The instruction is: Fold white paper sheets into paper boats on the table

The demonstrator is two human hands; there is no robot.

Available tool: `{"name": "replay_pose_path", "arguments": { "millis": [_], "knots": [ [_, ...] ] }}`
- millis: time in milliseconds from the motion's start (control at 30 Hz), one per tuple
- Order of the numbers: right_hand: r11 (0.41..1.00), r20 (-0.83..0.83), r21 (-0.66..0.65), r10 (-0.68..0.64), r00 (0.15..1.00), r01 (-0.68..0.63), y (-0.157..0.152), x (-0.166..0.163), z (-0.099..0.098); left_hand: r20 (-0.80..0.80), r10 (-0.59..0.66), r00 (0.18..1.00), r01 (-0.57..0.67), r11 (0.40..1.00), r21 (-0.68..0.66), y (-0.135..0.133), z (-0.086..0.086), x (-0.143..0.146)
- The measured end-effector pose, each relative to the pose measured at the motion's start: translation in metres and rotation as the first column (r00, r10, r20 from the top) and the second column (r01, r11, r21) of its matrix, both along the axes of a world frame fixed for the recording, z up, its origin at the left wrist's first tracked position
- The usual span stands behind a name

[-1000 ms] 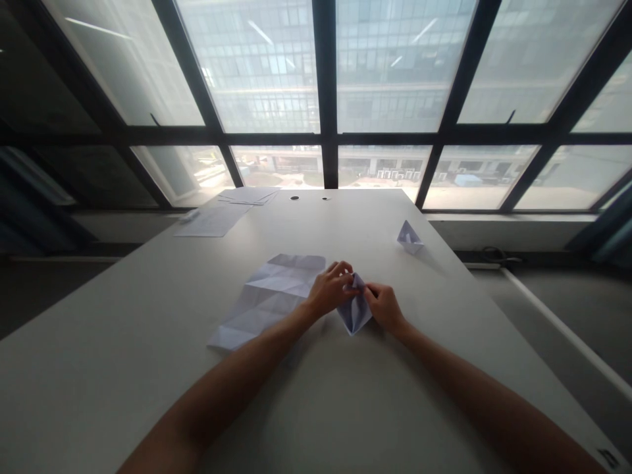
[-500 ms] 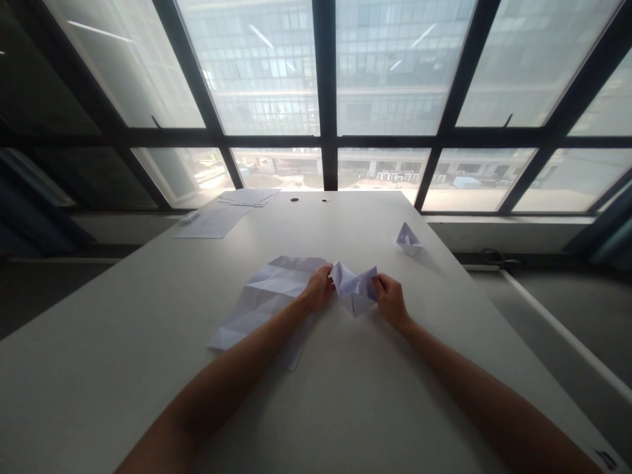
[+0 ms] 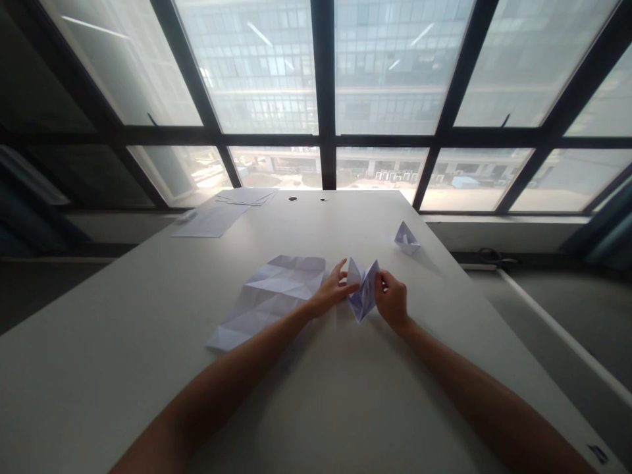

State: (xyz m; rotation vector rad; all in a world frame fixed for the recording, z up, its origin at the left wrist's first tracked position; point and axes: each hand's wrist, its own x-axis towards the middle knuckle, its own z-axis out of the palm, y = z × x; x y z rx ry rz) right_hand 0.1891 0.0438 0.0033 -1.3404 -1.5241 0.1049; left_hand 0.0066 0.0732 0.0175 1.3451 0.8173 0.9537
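Observation:
Both of my hands hold a small folded piece of white paper (image 3: 362, 291) just above the grey table (image 3: 123, 368), near its middle. My left hand (image 3: 332, 289) pinches the paper's left flap with fingers closed on it. My right hand (image 3: 392, 300) grips the right flap the same way. The folded piece stands upright between them, pointed downward, its two upper flaps close together.
A creased, unfolded white sheet (image 3: 269, 299) lies flat to the left of my hands. A finished paper boat (image 3: 406, 238) sits at the right, near the table's edge. Loose sheets (image 3: 217, 214) rest at the far left corner. Large windows run behind the table.
Half a second ago my hands held the folded paper pulled wide apart; now they have come back together and the flaps stand close and upright.

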Motion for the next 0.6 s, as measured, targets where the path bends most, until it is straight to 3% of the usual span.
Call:
{"name": "replay_pose_path", "arguments": {
  "millis": [167,333,433,533,600],
  "knots": [
    [0.988,0.053,0.119,-0.105,0.993,0.098,0.001,0.003,0.003,0.005,0.008,1.0,-0.008,0.996,0.088,0.001,-0.009,0.002],
    [0.978,0.056,0.211,-0.016,0.998,0.004,-0.002,0.003,0.006,-0.082,0.244,0.966,-0.221,0.951,0.217,0.003,-0.015,0.006],
    [0.973,0.047,0.225,0.044,0.998,-0.054,-0.004,0.002,0.008,-0.224,0.35,0.909,-0.26,0.899,0.352,0.007,-0.013,0.005],
    [0.971,0.02,0.227,0.068,0.998,-0.07,-0.003,0.004,0.009,-0.244,0.393,0.887,-0.269,0.868,0.418,0.011,-0.012,0.003],
    [0.972,-0.024,0.225,0.068,0.997,-0.061,-0.002,0.005,0.009,-0.176,0.37,0.912,-0.288,0.885,0.365,0.014,-0.014,0.003]
  ]
}}
